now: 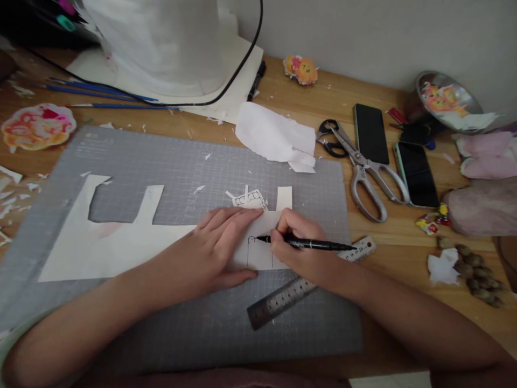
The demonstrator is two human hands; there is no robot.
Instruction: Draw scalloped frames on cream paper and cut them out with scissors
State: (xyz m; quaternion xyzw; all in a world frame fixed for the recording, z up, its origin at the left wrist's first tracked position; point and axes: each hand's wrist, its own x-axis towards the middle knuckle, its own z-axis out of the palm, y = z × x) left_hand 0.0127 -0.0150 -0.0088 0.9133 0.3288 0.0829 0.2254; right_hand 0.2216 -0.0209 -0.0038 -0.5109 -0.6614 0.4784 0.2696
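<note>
My right hand grips a black marker pen, its tip touching the white paper beside a small curved line. Two straight lines run down from there toward the paper's lower edge. My left hand lies flat on the same paper, fingers stretched out, just left of the pen tip. Cut-outs notch the upper side of this sheet. Above my left fingertips sits a small paper piece with drawn black scallops. Partly under my right forearm, a steel ruler lies slantwise.
A grey cutting mat lies under the paper. To the right are scissors, two phones and a metal bowl. A crumpled white sheet lies at the mat's top edge. Paintbrushes and a painted palette are at left.
</note>
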